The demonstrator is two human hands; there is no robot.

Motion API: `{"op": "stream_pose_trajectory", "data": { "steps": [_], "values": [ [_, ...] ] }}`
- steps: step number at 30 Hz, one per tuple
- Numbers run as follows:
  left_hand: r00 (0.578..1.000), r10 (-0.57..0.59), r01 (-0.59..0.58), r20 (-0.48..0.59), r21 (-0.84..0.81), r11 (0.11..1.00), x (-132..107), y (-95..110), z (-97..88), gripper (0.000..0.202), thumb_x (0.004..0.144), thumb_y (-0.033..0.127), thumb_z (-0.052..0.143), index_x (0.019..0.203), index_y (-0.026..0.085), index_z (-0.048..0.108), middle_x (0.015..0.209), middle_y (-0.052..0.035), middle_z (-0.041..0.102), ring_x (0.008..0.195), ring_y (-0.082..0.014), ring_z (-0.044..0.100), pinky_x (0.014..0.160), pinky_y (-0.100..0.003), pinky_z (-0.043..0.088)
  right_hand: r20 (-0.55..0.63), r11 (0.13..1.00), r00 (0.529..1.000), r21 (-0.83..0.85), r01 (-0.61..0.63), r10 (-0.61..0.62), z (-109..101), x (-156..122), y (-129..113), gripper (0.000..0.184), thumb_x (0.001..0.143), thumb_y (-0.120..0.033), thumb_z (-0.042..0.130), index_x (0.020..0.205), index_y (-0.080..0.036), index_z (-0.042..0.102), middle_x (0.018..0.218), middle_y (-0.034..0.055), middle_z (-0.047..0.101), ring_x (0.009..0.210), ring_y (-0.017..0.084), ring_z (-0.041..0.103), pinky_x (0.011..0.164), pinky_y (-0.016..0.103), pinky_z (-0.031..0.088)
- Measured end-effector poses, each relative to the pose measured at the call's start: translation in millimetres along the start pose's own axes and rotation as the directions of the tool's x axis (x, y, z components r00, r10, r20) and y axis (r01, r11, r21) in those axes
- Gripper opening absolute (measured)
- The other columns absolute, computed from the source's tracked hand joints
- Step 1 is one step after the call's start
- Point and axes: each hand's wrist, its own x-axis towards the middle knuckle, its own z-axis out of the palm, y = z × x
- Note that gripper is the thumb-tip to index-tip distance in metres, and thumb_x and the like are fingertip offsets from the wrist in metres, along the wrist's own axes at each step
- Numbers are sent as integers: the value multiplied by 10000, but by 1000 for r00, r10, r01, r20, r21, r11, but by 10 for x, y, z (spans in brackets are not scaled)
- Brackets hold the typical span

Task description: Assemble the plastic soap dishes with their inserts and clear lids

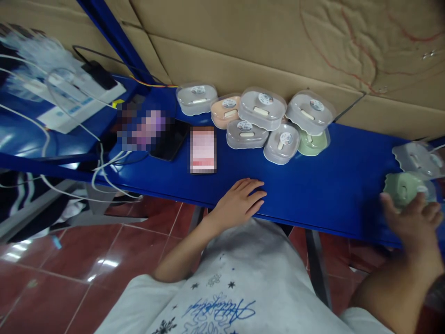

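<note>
My left hand (pixel 239 200) lies flat on the near edge of the blue table (pixel 330 181), fingers stretched out and holding nothing. My right hand (pixel 412 221) is at the far right edge of the table, its fingers wrapped round a pale green lidded box (pixel 403 186); the hand is blurred by motion. A clear lid or box (pixel 415 157) sits just behind the green one. Several small lidded boxes (pixel 260 118) in grey, peach, white and green are piled at the back of the table.
A black phone (pixel 172 141) and a pixelated card (pixel 203 150) lie left of the pile. White cables (pixel 104 167) and a power strip (pixel 83 99) crowd the left end. Cardboard (pixel 278 41) backs the table. Red floor tiles (pixel 69 278) lie below.
</note>
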Motion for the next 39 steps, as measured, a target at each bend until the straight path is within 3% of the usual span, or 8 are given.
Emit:
{"op": "stream_pose_trajectory", "data": {
  "steps": [4, 10, 19, 23, 30, 32, 36, 39],
  "values": [
    [1000, -5, 5, 12, 7, 1000, 3, -3, 2, 224, 1139, 288, 550, 1281, 198, 698, 1458, -108, 667, 1368, -278, 650, 1220, -558, 521, -121, 991, 993, 132, 25, -9, 196, -267, -152, 977, 788, -903, 692, 1474, -209, 648, 1483, 395, 544, 1436, 593, 462, 989, 832, 358],
    [1000, -7, 7, 14, 13, 1000, 3, 3, 7, 228, 1139, 280, 550, 1301, 194, 686, 1462, -107, 659, 1380, -281, 639, 1221, -560, 514, -223, 897, 946, 327, 298, -234, -156, -737, -1064, 716, 854, -777, 782, 1224, -176, 668, 1320, 282, 673, 1310, 468, 617, 1108, 661, 472],
    [998, 12, -15, -54, -61, 998, -19, 46, -41, 699, 1046, 478, 728, 1637, 295, 405, 1743, -175, 385, 1604, -371, 427, 1232, -632, 500, -62, 491, 777, 743, 456, -627, -383, -1238, -2036, 395, 1030, -478, 712, 1351, -274, 606, 1418, 150, 667, 1385, 359, 635, 1118, 604, 550],
    [998, 49, -49, -29, -17, 999, -8, 41, -37, 633, 1061, 409, 716, 1610, 254, 442, 1727, -169, 428, 1625, -361, 401, 1239, -594, 509, -65, 479, 779, 756, 446, -624, -314, -1157, -2131, 396, 1041, -425, 705, 1393, -274, 604, 1472, 152, 661, 1416, 353, 633, 1136, 602, 554],
    [994, 92, -95, 63, 48, 994, 0, 51, -39, 352, 1120, 382, 612, 1449, 256, 613, 1630, -75, 587, 1613, -310, 434, 1248, -561, 512, -134, 659, 851, 576, 484, -508, -294, -946, -1800, 436, 1104, -392, 582, 1522, -268, 594, 1631, 150, 573, 1586, 407, 458, 1257, 729, 361],
    [994, 96, -98, 52, 35, 995, -1, 45, -45, 364, 1123, 372, 602, 1458, 229, 601, 1617, -96, 592, 1619, -321, 422, 1255, -562, 511, -158, 605, 782, 549, 577, -603, -349, -992, -1845, 494, 1116, -378, 552, 1604, -301, 527, 1667, 124, 546, 1610, 389, 430, 1284, 713, 319],
    [997, 76, -76, -26, -2, 997, -4, 31, -43, 438, 1123, 326, 596, 1538, 209, 524, 1646, -164, 519, 1643, -341, 378, 1287, -568, 485, -68, 339, 466, 595, 728, -882, -425, -1110, -2177, 577, 1110, -360, 605, 1662, -341, 442, 1564, 84, 659, 1466, 311, 618, 1291, 625, 340],
    [997, 11, -13, -75, -32, 999, -7, 33, -25, 559, 1106, 295, 622, 1627, 251, 424, 1736, -194, 378, 1639, -356, 385, 1270, -593, 498, -101, 314, 454, 589, 745, -885, -435, -1107, -2402, 434, 1124, -319, 597, 1556, -335, 561, 1458, 64, 736, 1331, 280, 714, 1257, 602, 354]
  ]
}}
